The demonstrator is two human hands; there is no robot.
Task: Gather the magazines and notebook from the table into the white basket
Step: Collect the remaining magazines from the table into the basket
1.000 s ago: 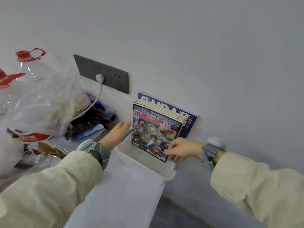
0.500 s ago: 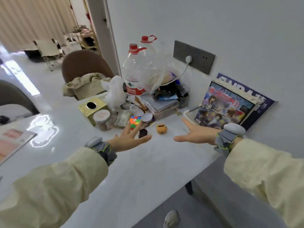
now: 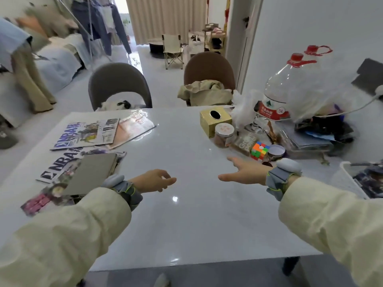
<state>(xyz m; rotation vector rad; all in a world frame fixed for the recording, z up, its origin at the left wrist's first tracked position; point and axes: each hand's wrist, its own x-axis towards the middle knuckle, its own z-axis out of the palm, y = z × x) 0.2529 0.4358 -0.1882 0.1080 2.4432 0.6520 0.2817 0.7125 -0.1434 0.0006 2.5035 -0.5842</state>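
- my left hand (image 3: 153, 181) hovers empty over the glossy white table (image 3: 186, 224), fingers loosely curled.
- my right hand (image 3: 244, 172) is spread flat, holding nothing.
- glossy magazines (image 3: 83, 133) and a matte grey notebook (image 3: 91, 172) lie far left.
- the ribbed white basket (image 3: 346, 175) sits at the right edge, with a magazine in it.

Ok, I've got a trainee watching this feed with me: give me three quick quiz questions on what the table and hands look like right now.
1. True or false: the left hand holds a magazine.
2. What lies on top of the near NBA magazine? A) grey notebook B) Rubik's cube C) gold tissue box
3. On which side of the table is the white basket: the person's left or right?

Key
1. False: both it and the right hand are open and empty above the table.
2. A
3. Right, at the edge of view, with a magazine already in it.
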